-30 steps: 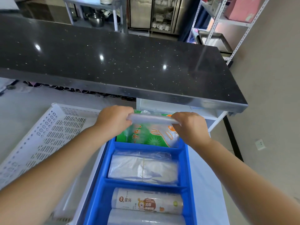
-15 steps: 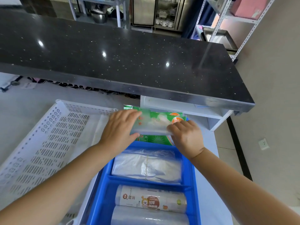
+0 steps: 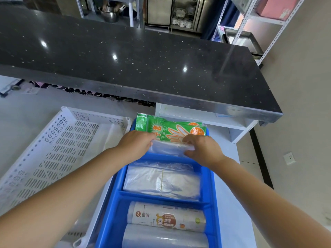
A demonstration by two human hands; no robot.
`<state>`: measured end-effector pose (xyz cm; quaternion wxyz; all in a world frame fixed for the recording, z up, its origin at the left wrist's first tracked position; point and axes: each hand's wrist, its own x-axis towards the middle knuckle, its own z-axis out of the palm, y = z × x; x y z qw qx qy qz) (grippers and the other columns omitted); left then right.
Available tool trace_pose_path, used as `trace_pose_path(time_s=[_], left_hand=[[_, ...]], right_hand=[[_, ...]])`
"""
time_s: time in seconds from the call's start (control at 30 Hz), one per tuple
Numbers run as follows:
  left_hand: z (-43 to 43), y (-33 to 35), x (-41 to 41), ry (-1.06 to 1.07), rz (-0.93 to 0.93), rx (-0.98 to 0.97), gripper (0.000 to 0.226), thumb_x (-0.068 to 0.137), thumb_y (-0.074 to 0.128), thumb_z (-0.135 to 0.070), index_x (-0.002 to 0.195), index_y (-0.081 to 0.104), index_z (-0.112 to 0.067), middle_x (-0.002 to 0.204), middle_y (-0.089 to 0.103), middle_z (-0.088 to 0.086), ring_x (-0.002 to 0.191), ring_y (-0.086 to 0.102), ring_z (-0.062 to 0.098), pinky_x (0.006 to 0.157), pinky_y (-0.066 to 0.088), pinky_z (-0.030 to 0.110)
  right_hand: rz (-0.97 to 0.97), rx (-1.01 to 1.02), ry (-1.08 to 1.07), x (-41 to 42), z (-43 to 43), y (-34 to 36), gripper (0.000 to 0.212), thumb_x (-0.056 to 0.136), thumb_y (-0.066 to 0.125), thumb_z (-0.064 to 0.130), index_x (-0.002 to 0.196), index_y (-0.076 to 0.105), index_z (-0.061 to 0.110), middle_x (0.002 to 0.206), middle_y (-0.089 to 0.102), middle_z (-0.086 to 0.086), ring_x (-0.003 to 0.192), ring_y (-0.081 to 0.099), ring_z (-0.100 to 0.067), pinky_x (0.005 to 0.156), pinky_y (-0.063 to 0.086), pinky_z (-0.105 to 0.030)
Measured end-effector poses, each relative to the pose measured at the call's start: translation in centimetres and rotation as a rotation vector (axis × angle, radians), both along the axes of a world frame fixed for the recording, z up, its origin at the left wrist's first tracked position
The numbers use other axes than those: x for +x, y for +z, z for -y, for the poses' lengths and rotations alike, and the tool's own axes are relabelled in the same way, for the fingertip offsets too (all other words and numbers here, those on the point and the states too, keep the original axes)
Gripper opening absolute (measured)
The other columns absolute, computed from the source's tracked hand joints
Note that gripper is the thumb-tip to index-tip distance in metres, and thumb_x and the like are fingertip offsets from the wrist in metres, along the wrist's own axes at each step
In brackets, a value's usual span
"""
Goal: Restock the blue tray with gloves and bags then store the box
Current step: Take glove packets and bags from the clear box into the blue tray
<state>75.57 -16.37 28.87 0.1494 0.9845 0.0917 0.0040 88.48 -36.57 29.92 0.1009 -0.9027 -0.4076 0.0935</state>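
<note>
You hold a clear plastic packet by its two short ends. The left hand grips the left end and the right hand pinches the right end, fingers curled over the top edge.

**Change.** A second ago the packet was level with the tops of the green glove packets. It is now lower, its bottom edge below the rim of the blue tray, inside the compartment directly under the hands. The glove packets stand upright just beyond the hands, against the far wall of that compartment. The clear packet goes in on the near side of them, touching or almost touching.

**Meaning for the task.** The placement is nearly done but not released. Whether the packet rests on the compartment floor cannot be told, as the divider hides it.

**Remaining stock.** Nearer you than the hands, the middle compartment holds a flat stack of clear bags. The nearest compartment holds a printed roll and a plain roll. By appearance all three compartments are filled.

**Next.** Release both ends once the packet stands without leaning. The film looks slippery and limp, so expect it to slump forward.

The white perforated crate lies on the tabletop left of the left hand. It is probably the box, and it is not yet stored.
</note>
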Motion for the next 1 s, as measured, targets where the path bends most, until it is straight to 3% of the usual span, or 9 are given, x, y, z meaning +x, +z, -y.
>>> trace_pose_path(time_s=[0.07,0.2,0.27,0.33,0.47,0.63,0.77,0.9,1.0], left_hand=[[-0.1,-0.1,0.6,0.006,-0.04,0.011,0.014,0.092,0.046,-0.015,0.078,0.047,-0.016,0.068,0.049,0.0,0.068,0.045,0.025,0.048,0.02,0.028],[0.0,-0.2,1.0,0.002,-0.097,-0.018,0.011,0.09,0.05,-0.017,0.094,0.06,-0.013,0.092,0.065,0.007,0.082,0.054,0.026,0.059,0.032,0.029],[-0.8,0.3,0.7,-0.024,-0.039,0.008,0.02,0.086,0.057,-0.019,0.106,0.062,-0.018,0.101,0.066,0.003,0.096,0.058,0.026,0.073,0.043,0.031],[-2.3,1.5,0.1,0.035,0.113,0.013,0.032,0.081,0.066,-0.019,0.113,0.062,-0.022,0.11,0.067,0.0,0.102,0.059,0.024,0.087,0.044,0.035],[-4.2,3.0,-1.2,0.101,0.245,0.018,0.027,0.076,0.071,-0.015,0.101,0.067,-0.022,0.095,0.069,-0.002,0.09,0.06,0.023,0.073,0.042,0.03],[-1.9,1.7,-1.7,-0.054,0.164,0.024,0.017,0.078,0.066,-0.011,0.089,0.069,-0.023,0.088,0.065,-0.004,0.09,0.057,0.019,0.073,0.042,0.03],[-1.4,0.2,-0.9,-0.074,0.023,0.078,0.019,0.08,0.06,-0.007,0.09,0.066,-0.022,0.092,0.059,-0.002,0.095,0.052,0.021,0.074,0.037,0.029],[-1.7,-0.2,-0.4,-0.138,-0.065,0.235,0.041,0.075,0.053,0.008,0.096,0.065,-0.025,0.089,0.055,-0.004,0.097,0.048,0.02,0.077,0.024,0.024],[-1.8,0.1,-0.7,-0.162,-0.103,0.283,0.057,0.067,0.05,0.014,0.105,0.064,-0.026,0.097,0.059,-0.004,0.1,0.045,0.019,0.084,0.026,0.026]], right_hand=[[0.051,0.062,0.016,0.1,0.2,0.3,0.035,0.078,0.069,0.035,0.111,0.062,0.026,0.106,0.069,-0.003,0.091,0.062,-0.026,0.08,0.049,-0.032],[0.182,0.022,0.069,-0.1,0.3,-0.3,0.018,0.088,0.057,0.026,0.104,0.066,0.022,0.108,0.068,-0.009,0.093,0.06,-0.033,0.078,0.051,-0.035],[0.215,-0.004,0.085,0.0,0.3,-0.7,0.019,0.091,0.053,0.026,0.104,0.066,0.021,0.108,0.068,-0.009,0.093,0.06,-0.033,0.079,0.05,-0.035],[0.218,0.0,0.095,0.1,0.2,-0.9,0.02,0.091,0.052,0.027,0.105,0.066,0.022,0.108,0.068,-0.009,0.094,0.06,-0.033,0.082,0.049,-0.034],[0.237,0.066,0.121,0.2,0.4,-0.4,0.019,0.084,0.063,0.022,0.102,0.068,0.016,0.103,0.07,-0.011,0.093,0.061,-0.034,0.082,0.046,-0.036],[0.258,0.134,0.153,0.0,1.4,0.2,0.027,0.069,0.079,0.016,0.094,0.07,0.014,0.092,0.071,-0.009,0.086,0.063,-0.032,0.073,0.048,-0.038],[0.285,0.088,0.191,0.1,1.8,-0.2,0.018,0.073,0.072,0.01,0.091,0.069,0.014,0.089,0.07,-0.009,0.082,0.064,-0.032,0.072,0.045,-0.035],[0.253,0.025,0.17,0.5,1.6,-0.7,0.018,0.082,0.057,0.012,0.099,0.064,0.014,0.098,0.068,-0.008,0.09,0.06,-0.031,0.078,0.039,-0.033],[0.246,0.021,0.175,0.5,1.8,-0.6,0.021,0.083,0.057,0.015,0.103,0.063,0.016,0.102,0.068,-0.007,0.094,0.059,-0.03,0.081,0.038,-0.032]])
